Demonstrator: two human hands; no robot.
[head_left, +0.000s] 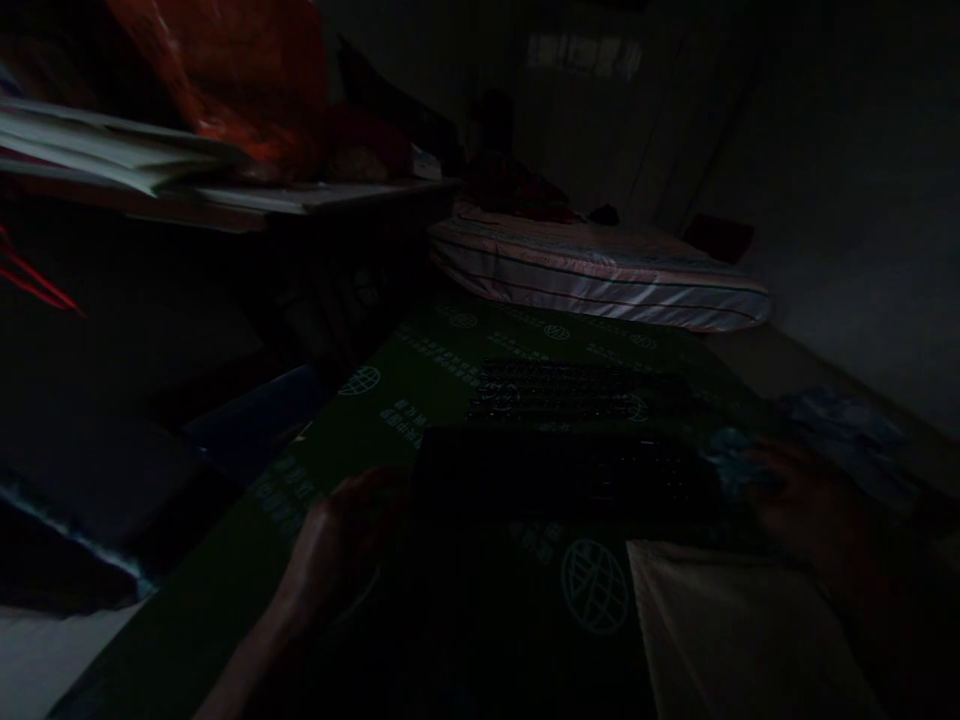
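Observation:
The picture is very dark. A long black panel, perhaps part of a keyboard, lies across a green printed sheet. My left hand is at the panel's left end, its fingers curled round that edge, though the fingertips are lost in shadow. Bunched in my right hand is a crumpled light-blue cloth, touching or very close to the panel's right end. Just behind the panel sits a black piece with rows of keys or openings, like a keyboard.
A beige flat piece, like cardboard or cloth, lies at the front right. Crumpled bluish fabric is farther right. On the left stands a table bearing papers and an orange bag. A striped mattress is at the back.

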